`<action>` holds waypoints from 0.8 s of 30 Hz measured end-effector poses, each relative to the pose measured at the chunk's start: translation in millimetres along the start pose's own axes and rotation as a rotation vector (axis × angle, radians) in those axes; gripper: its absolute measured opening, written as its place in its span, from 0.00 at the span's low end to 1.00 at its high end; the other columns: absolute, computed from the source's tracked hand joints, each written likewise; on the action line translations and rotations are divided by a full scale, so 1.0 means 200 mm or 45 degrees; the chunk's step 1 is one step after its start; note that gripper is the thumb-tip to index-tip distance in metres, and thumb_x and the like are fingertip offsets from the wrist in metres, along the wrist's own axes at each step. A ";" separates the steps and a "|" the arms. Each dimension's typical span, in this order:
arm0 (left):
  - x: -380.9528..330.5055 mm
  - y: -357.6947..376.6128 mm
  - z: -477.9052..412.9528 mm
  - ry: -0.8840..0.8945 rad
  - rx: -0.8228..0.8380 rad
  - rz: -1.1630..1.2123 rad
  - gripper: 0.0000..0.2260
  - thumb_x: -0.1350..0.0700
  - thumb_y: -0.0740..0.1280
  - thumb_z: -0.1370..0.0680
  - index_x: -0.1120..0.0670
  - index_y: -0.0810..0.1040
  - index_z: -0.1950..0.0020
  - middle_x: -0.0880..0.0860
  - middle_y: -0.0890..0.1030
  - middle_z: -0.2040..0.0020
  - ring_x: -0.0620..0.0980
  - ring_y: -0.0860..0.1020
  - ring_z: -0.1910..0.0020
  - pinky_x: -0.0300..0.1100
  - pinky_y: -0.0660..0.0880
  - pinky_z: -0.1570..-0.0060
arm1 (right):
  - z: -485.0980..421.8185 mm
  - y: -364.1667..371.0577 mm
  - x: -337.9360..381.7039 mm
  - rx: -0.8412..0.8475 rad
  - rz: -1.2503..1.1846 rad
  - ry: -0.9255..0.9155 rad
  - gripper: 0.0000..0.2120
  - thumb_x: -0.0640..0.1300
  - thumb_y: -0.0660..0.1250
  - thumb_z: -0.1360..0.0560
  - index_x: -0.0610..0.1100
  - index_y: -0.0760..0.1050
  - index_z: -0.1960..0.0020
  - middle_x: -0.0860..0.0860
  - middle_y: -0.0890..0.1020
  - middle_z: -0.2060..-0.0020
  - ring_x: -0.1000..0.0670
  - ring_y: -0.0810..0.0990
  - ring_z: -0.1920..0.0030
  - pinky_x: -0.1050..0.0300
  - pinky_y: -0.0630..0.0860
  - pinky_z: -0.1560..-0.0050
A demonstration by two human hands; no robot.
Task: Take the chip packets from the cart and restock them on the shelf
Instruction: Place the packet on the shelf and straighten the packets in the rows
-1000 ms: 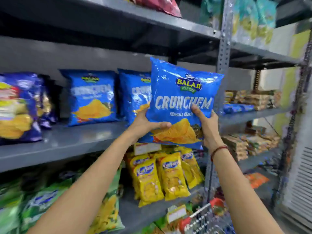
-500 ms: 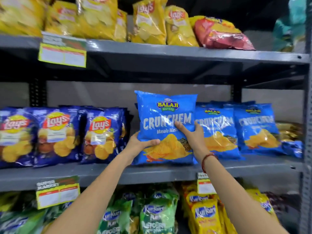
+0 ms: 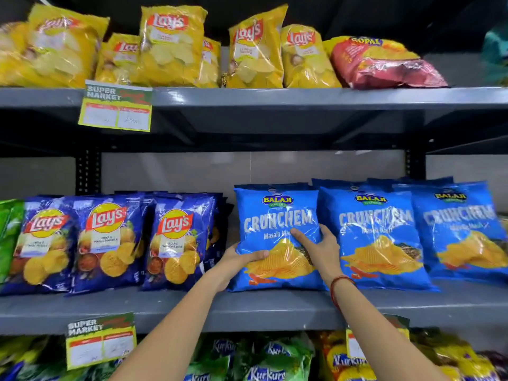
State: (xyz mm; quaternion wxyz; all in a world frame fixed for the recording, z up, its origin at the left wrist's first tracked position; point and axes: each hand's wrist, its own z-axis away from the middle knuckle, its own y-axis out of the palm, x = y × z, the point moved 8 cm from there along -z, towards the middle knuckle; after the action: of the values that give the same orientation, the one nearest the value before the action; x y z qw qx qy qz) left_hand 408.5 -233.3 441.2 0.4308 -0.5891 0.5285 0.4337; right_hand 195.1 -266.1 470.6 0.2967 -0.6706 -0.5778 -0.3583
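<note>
A bright blue Crunchem chip packet (image 3: 275, 215) stands upright on the grey middle shelf (image 3: 247, 309), its bottom edge on the shelf board. My left hand (image 3: 239, 257) grips its lower left side, thumb across the front. My right hand (image 3: 320, 248) holds its right side, fingers spread over the front. Two more Crunchem packets (image 3: 376, 229) stand right beside it on the right. The cart is out of view.
Dark blue Lay's packets (image 3: 110, 240) stand to the left, with a narrow gap before the held packet. Yellow Lay's bags (image 3: 170, 48) and a red bag (image 3: 384, 64) fill the upper shelf. Kurkure packets (image 3: 264, 361) sit below. Price tags (image 3: 115, 108) hang from the shelf edges.
Both hands have carried the Crunchem packet leftwards and down from mid-air onto the middle shelf, beside the other Crunchem packets. My view has swung left and up along the shelves.
</note>
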 end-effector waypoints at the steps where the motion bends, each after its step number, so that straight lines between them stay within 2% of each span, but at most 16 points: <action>1: 0.01 -0.01 0.00 -0.012 -0.017 -0.009 0.36 0.46 0.81 0.50 0.51 0.78 0.43 0.49 0.85 0.50 0.48 0.83 0.51 0.41 0.78 0.53 | -0.01 0.00 -0.02 -0.013 0.043 -0.010 0.18 0.53 0.77 0.34 0.48 0.76 0.50 0.59 0.81 0.60 0.49 0.81 0.51 0.74 0.73 0.59; 2: 0.02 -0.01 0.00 -0.013 -0.022 -0.032 0.34 0.46 0.81 0.48 0.50 0.78 0.44 0.48 0.85 0.50 0.46 0.83 0.52 0.38 0.78 0.56 | -0.01 0.00 -0.03 -0.009 0.066 -0.014 0.17 0.53 0.77 0.34 0.47 0.76 0.51 0.59 0.80 0.62 0.50 0.81 0.53 0.68 0.76 0.56; 4: 0.02 -0.01 0.01 0.001 -0.029 -0.091 0.31 0.46 0.80 0.42 0.50 0.77 0.42 0.47 0.84 0.48 0.44 0.82 0.51 0.36 0.78 0.56 | -0.01 0.01 -0.03 -0.004 0.072 -0.016 0.21 0.54 0.76 0.34 0.44 0.76 0.47 0.57 0.82 0.59 0.48 0.81 0.51 0.55 0.76 0.46; 7: 0.02 -0.03 0.04 0.006 -0.099 -0.220 0.31 0.48 0.77 0.36 0.54 0.72 0.36 0.52 0.80 0.40 0.49 0.79 0.44 0.43 0.76 0.44 | 0.02 0.00 -0.02 -0.079 0.171 -0.041 0.34 0.57 0.75 0.32 0.40 0.70 0.34 0.46 0.81 0.44 0.46 0.77 0.44 0.56 0.72 0.44; 9: -0.01 -0.06 0.10 0.041 -0.219 -0.417 0.34 0.47 0.76 0.34 0.55 0.68 0.32 0.52 0.76 0.36 0.51 0.76 0.40 0.46 0.73 0.39 | 0.06 -0.01 0.04 -0.175 0.293 -0.137 0.36 0.56 0.73 0.31 0.39 0.67 0.30 0.41 0.77 0.36 0.41 0.75 0.37 0.49 0.71 0.39; 12: -0.09 -0.12 0.25 0.200 -0.400 -0.791 0.39 0.46 0.74 0.32 0.55 0.59 0.27 0.54 0.73 0.35 0.54 0.74 0.38 0.51 0.71 0.37 | 0.15 0.02 0.19 -0.375 0.482 -0.389 0.30 0.48 0.71 0.28 0.37 0.67 0.31 0.37 0.73 0.35 0.36 0.70 0.35 0.44 0.68 0.38; 15: -0.20 -0.21 0.47 0.501 -0.596 -1.093 0.29 0.45 0.69 0.28 0.50 0.65 0.30 0.50 0.77 0.40 0.49 0.77 0.46 0.47 0.76 0.47 | 0.29 0.14 0.37 -0.432 0.437 -0.652 0.24 0.44 0.71 0.27 0.36 0.72 0.35 0.36 0.75 0.39 0.35 0.73 0.40 0.48 0.66 0.40; 17: -0.25 -0.29 0.61 0.637 -0.739 -1.204 0.21 0.45 0.66 0.26 0.49 0.70 0.35 0.48 0.79 0.42 0.47 0.77 0.47 0.42 0.75 0.52 | 0.35 0.29 0.46 -0.266 0.343 -0.757 0.21 0.43 0.71 0.27 0.36 0.73 0.37 0.37 0.76 0.41 0.37 0.74 0.40 0.53 0.65 0.38; 19: -0.28 -0.40 0.72 0.694 -0.857 -1.246 0.16 0.47 0.66 0.25 0.49 0.73 0.39 0.48 0.79 0.46 0.48 0.78 0.48 0.43 0.74 0.54 | 0.39 0.46 0.51 -0.002 0.191 -0.717 0.21 0.44 0.72 0.28 0.38 0.73 0.38 0.41 0.76 0.43 0.42 0.74 0.42 0.57 0.67 0.39; 21: -0.27 -0.53 0.80 0.671 -0.936 -1.289 0.15 0.48 0.65 0.25 0.51 0.75 0.40 0.49 0.79 0.46 0.50 0.77 0.47 0.46 0.75 0.53 | 0.42 0.63 0.50 0.240 0.057 -0.553 0.26 0.47 0.74 0.30 0.41 0.71 0.36 0.46 0.75 0.44 0.48 0.74 0.46 0.56 0.71 0.42; 24: -0.23 -0.69 0.87 0.573 -0.976 -1.426 0.15 0.48 0.63 0.23 0.54 0.75 0.40 0.53 0.79 0.44 0.53 0.76 0.43 0.47 0.73 0.50 | 0.45 0.85 0.43 0.489 0.024 -0.285 0.36 0.50 0.77 0.33 0.39 0.67 0.32 0.43 0.75 0.42 0.48 0.74 0.45 0.57 0.72 0.44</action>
State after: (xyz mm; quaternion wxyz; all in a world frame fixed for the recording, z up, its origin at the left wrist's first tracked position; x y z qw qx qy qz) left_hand 533.0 -43.3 448.0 0.2319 -0.9571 0.0329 0.1704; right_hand 381.9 -171.4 494.4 0.3563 -0.6427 -0.6586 -0.1621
